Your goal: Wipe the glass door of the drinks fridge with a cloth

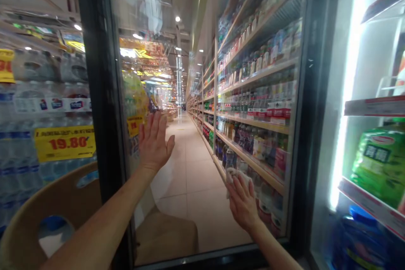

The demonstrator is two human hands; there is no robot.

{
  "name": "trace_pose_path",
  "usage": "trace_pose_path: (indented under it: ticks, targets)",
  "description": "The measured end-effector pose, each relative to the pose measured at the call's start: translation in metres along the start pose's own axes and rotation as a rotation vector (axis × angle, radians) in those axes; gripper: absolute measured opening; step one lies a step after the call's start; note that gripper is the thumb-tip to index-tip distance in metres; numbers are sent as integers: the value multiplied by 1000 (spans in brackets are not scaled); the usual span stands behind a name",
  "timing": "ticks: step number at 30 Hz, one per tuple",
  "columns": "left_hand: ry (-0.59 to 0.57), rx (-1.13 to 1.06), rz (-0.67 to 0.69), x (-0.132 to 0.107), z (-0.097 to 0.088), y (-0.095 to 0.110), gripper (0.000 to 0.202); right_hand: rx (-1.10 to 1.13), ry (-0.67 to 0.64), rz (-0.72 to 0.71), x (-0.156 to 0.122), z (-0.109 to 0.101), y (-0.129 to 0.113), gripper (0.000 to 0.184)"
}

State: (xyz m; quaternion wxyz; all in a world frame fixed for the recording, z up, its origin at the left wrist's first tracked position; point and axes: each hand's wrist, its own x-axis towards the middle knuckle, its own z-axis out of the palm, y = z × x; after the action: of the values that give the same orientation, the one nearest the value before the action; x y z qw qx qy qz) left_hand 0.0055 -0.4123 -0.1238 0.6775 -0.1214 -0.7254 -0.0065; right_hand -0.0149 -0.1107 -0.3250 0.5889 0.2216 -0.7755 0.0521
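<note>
L hand [154, 145] flat, unclenched, on glass door [199, 143]; R hand [243, 206], lower, w/ wht cloth [233, 173] in grasp

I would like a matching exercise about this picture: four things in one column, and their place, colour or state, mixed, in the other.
Things:
1. left hand
2. cloth
3. 19.80 price sign
4. green bottle

Place, colour or state:
A. yellow with red digits
B. near the picture's right edge
C. open, holding nothing
D. under the right hand

Pairs: 1-C, 2-D, 3-A, 4-B
</note>
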Motion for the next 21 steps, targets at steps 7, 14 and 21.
trace_pose_path:
  ticks: [7,14,21]
  targets:
    - [58,12,43,0,5,-3,62,-128,427,462,74,-12,55,61]
    - [74,36,61,0,6,-5,63,-94,246,-4,91,-20,69,59]
    - [76,46,70,0,6,-5,64,-38,252,43,130,-23,40,57]
